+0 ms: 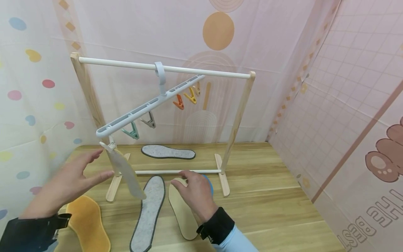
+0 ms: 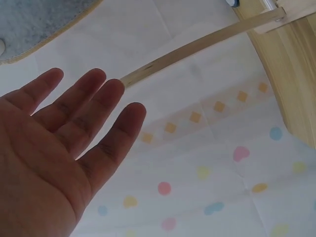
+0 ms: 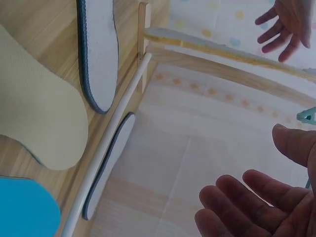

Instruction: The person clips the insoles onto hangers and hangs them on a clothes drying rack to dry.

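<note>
Free room between orange clip and lower bar, hanging insole an obstacle at left.

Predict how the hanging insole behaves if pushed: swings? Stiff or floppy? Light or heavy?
The hanging insole would probably swing or twist if nudged: it dangles from a white clip at its top end. Likely light, since that small clip seems to hold it up. Probably bendy rather than rigid, judging by its thin edge in the right wrist view.
</note>
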Available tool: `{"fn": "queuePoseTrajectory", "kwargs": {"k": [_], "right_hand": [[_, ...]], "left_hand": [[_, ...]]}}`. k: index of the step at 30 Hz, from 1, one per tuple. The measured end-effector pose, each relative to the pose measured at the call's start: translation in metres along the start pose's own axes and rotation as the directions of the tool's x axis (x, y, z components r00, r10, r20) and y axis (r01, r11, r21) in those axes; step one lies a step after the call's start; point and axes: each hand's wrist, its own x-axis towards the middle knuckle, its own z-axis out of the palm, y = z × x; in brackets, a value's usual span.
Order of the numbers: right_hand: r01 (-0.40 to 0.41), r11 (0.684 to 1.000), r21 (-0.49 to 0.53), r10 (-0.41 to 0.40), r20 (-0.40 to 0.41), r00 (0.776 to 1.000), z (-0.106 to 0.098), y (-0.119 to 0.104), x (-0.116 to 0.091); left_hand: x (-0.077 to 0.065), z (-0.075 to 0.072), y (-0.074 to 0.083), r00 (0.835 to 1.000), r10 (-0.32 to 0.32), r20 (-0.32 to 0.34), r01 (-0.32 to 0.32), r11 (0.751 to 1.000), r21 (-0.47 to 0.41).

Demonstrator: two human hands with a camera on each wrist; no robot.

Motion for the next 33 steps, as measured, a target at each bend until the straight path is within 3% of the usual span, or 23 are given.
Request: {"fn": "queuePoseTrajectory", "kwargs": {"k": [8,14,33], "right_hand": [[-0.008,1.000,0.005,0.008,0.016,1.000,-0.002,0.005,0.001],[-0.042,0.999,-0.029,0.043,0.038,0.998,-0.002,0.013,0.001],[-0.121,0.987,-0.102,0.137,0.168,0.976,-0.003,0.035,-0.001]], "left_hand": [[-0.001,0.003,-0.003,0.993,-0.084,0.085,0.079,0.995,0.068],[-0.003,0.006,-0.007,0.976,-0.145,0.161,0.129,0.986,0.105],[-0.005,0.027,-0.018,0.957,-0.166,0.236,0.124,0.975,0.182]]}}
